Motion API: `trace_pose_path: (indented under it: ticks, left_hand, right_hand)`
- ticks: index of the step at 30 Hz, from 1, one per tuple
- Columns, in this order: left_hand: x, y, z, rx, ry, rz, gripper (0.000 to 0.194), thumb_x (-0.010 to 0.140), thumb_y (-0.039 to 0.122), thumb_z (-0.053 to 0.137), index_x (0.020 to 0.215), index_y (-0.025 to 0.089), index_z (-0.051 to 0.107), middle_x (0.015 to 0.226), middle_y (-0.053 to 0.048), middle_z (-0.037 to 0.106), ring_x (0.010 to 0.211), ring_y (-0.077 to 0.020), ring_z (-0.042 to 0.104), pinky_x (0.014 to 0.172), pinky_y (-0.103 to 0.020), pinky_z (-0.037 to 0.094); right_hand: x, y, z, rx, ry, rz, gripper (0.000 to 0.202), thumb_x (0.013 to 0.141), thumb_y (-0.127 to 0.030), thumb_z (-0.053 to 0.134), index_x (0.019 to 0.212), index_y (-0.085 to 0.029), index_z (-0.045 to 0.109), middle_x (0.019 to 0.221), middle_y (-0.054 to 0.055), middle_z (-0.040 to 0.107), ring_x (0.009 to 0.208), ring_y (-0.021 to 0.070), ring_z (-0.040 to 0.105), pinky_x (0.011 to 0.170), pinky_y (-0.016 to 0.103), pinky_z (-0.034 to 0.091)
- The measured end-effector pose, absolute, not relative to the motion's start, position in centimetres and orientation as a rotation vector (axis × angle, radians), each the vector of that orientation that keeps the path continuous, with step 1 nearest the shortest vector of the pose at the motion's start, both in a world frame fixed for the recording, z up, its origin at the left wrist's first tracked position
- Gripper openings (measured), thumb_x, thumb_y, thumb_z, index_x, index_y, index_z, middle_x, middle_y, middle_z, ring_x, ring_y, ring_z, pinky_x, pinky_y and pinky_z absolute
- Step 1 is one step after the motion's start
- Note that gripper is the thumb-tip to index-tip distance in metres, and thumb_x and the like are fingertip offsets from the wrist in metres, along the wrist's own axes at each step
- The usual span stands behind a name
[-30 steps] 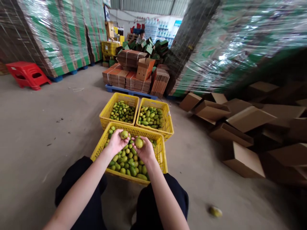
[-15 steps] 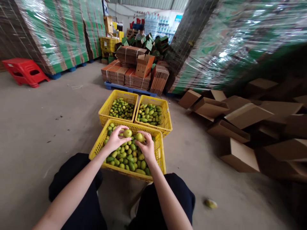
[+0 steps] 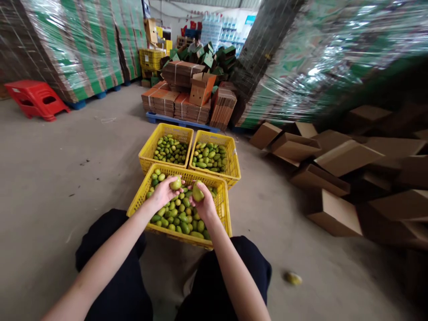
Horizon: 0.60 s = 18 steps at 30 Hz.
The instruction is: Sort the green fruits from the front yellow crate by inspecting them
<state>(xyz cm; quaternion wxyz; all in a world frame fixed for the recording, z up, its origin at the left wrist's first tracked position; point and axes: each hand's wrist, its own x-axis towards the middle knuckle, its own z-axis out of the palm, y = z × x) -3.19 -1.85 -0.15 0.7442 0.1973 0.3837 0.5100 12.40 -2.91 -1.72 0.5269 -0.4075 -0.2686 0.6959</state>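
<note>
My left hand [image 3: 162, 193] is closed around a yellow-green mango [image 3: 175, 183], its fingers curled beneath the fruit. In my right hand [image 3: 205, 204] is a second green mango [image 3: 198, 191], tilted, with the thumb lying along it. Both hands are raised over the near yellow crate [image 3: 135, 199], a small gap apart. Many green and yellowish mangoes [image 3: 184, 228] lie loose in that crate, partly hidden by my hands and forearms.
Two more yellow crates of mangoes, a left one [image 3: 147, 154] and a right one [image 3: 236, 166], stand just beyond. One mango [image 3: 293, 278] lies on the floor at right. Open cardboard boxes [image 3: 337, 213], a red stool [image 3: 36, 100] and bundled flat cartons [image 3: 192, 109] surround. A person [image 3: 195, 43] is far back.
Both hands have turned the mangoes in their grip. The left palm now faces up more, and the right mango is tipped more upright. The camera view has shifted slightly.
</note>
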Motion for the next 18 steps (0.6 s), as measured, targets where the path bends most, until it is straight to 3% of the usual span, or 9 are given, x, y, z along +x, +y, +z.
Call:
trace_pose_path:
  ticks: [3,6,10,13,16,18]
  left_hand:
    - [-2.5,-2.7,-2.9,0.601,0.978,0.995,0.021,0.074,0.008,0.068,0.091,0.016,0.060,0.071,-0.001,0.067,0.045,-0.0082,0.058,0.041,-0.015,0.041]
    - [-1.6,-5.7,-6.1,0.834,1.066,0.548,0.023,0.066,0.005,0.074,0.075,0.019,0.059,0.052,0.004,0.060,0.037,-0.0083,0.052,0.035,-0.015,0.032]
    - [-1.4,-10.4,-8.2,0.924,1.093,0.180,0.020,0.060,0.006,0.076,0.061,0.017,0.060,0.048,0.000,0.061,0.032,-0.0118,0.049,0.033,-0.020,0.034]
    - [-3.0,-8.7,-6.6,0.807,1.313,0.349,0.018,0.060,0.009,0.078,0.069,0.018,0.065,0.055,-0.001,0.064,0.041,-0.0155,0.056,0.038,-0.023,0.040]
    - [-5.7,-1.3,-2.3,0.810,1.416,0.549,0.021,0.064,0.014,0.078,0.078,0.017,0.064,0.059,-0.001,0.063,0.048,-0.0154,0.058,0.042,-0.021,0.038]
    - [-7.5,4.0,0.6,0.734,1.488,0.984,0.025,0.066,0.018,0.078,0.083,0.017,0.061,0.059,0.000,0.060,0.049,-0.0148,0.056,0.044,-0.021,0.037]
  right_hand:
    - [13.1,-2.5,-2.5,-1.080,-0.531,1.645,0.028,0.063,-0.038,0.068,0.083,-0.023,0.054,0.063,-0.004,0.059,0.038,0.0088,0.043,0.033,0.022,0.022]
    - [14.3,-2.0,-3.4,-1.191,-0.371,1.686,0.025,0.062,-0.032,0.068,0.075,-0.023,0.049,0.057,-0.004,0.055,0.040,0.0090,0.044,0.034,0.020,0.026]
    - [15.9,-1.8,-4.1,-1.185,-0.334,1.724,0.025,0.060,-0.031,0.068,0.075,-0.023,0.049,0.058,-0.004,0.055,0.041,0.0087,0.045,0.034,0.020,0.030]
    - [16.8,-1.9,-4.5,-1.169,-0.377,1.708,0.027,0.061,-0.033,0.069,0.077,-0.023,0.050,0.060,-0.004,0.057,0.042,0.0095,0.047,0.034,0.020,0.032]
    - [17.3,-2.0,-5.0,-1.201,-0.413,1.676,0.026,0.061,-0.033,0.069,0.077,-0.023,0.050,0.058,-0.004,0.058,0.041,0.0096,0.047,0.034,0.020,0.032]
    - [17.5,-2.2,-5.4,-1.231,-0.425,1.681,0.024,0.062,-0.032,0.068,0.075,-0.023,0.049,0.055,-0.005,0.057,0.039,0.0097,0.046,0.034,0.020,0.031]
